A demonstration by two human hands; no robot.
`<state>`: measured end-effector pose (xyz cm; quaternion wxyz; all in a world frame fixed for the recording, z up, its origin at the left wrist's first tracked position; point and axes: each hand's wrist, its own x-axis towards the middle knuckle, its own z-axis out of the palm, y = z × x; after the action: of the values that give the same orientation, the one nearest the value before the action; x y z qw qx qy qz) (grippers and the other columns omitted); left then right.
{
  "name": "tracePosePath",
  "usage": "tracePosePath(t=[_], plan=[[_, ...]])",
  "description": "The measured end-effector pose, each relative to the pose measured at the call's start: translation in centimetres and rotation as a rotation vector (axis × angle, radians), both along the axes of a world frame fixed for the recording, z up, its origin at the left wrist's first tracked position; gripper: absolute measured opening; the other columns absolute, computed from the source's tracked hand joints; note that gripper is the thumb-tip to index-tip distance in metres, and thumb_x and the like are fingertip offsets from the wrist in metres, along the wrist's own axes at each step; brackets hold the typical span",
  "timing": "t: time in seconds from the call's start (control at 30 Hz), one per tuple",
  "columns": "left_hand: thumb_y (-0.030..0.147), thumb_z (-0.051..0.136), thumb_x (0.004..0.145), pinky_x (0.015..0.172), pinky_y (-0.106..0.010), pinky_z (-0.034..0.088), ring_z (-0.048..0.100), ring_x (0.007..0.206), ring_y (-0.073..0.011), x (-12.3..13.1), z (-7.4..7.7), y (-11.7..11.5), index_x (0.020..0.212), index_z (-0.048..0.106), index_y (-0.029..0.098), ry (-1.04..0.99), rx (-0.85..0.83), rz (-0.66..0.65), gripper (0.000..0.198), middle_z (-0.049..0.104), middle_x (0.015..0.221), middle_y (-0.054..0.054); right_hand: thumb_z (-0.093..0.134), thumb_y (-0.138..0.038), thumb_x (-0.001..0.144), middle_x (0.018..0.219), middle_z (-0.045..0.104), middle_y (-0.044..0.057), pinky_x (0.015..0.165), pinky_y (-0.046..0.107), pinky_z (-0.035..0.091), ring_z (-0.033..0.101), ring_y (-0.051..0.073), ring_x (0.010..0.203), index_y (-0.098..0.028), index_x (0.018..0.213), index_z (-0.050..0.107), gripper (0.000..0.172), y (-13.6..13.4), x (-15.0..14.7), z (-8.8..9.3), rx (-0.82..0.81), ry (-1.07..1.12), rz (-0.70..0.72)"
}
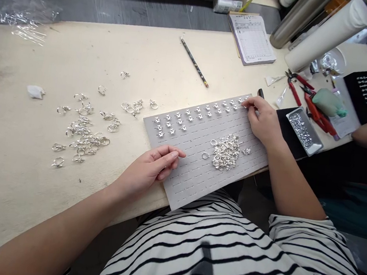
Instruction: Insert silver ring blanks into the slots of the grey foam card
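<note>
Right hand [264, 122] at rings [188, 112] in board [187, 183]

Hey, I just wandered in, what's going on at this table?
A person is handling silvery rings on a grey slotted board. Their right hand has its fingertips at the right end of the ring rows; the left hand is half curled near the board's left side. A ring pile lies on the board, with loose rings scattered across the tabletop.
</note>
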<state>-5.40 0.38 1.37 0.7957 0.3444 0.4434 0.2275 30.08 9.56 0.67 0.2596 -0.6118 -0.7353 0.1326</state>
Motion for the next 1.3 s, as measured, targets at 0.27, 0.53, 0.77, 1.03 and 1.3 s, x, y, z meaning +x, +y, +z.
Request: tracePosePath(t=[0.27,0.53,0.77,1.03,1.3], plan=[[0.046,0.068,0.097,0.052,-0.019,0.022,0.036,0.053,-0.0012,0.1,0.0,0.0,0.106,0.071,0.02,-0.01,-0.009,0.014,0.028,0.053,0.08,0.003,0.065,-0.026,0.094,0.103,0.071,0.005,0.092,0.042,0.058,0.069,0.02,0.096,-0.025,0.103,0.065,0.009,-0.3,-0.1,0.0,-0.009,0.09,-0.08],[0.046,0.068,0.097,0.052,-0.018,0.023,0.037,0.053,-0.0005,0.1,0.0,0.0,0.106,0.072,0.02,0.007,-0.008,0.016,0.028,0.053,0.08,0.003,0.059,-0.025,0.095,0.109,0.068,0.007,0.1,0.045,0.054,0.064,0.023,0.105,-0.025,0.099,0.069,0.011,0.3,0.2,0.7,-0.114,-0.059,-0.086],[0.047,0.067,0.096,0.051,-0.019,0.022,0.036,0.053,-0.0016,0.1,0.1,0.0,0.106,0.072,0.021,0.009,-0.004,0.011,0.028,0.053,0.08,0.003,0.054,-0.028,0.096,0.109,0.07,0.009,0.098,0.05,0.053,0.065,0.026,0.105,-0.024,0.095,0.069,0.016,1.6,-0.3,2.6,-0.294,-0.153,-0.072],[0.047,0.066,0.097,0.052,-0.02,0.022,0.036,0.054,-0.0018,0.0,0.0,0.0,0.106,0.072,0.021,0.012,-0.005,0.003,0.028,0.053,0.08,0.003,0.065,-0.027,0.091,0.098,0.071,0.005,0.089,0.043,0.054,0.065,0.021,0.091,-0.025,0.098,0.064,0.007,1.3,-1.0,1.4,-0.188,-0.037,-0.231],[0.048,0.066,0.097,0.052,-0.022,0.021,0.035,0.054,-0.0032,0.1,0.0,0.0,0.107,0.071,0.022,0.021,0.005,-0.005,0.028,0.053,0.081,0.003,0.059,-0.029,0.096,0.098,0.071,0.004,0.089,0.043,0.055,0.067,0.021,0.092,-0.026,0.099,0.064,0.007,0.7,-0.1,0.7,-0.068,0.029,-0.218]])
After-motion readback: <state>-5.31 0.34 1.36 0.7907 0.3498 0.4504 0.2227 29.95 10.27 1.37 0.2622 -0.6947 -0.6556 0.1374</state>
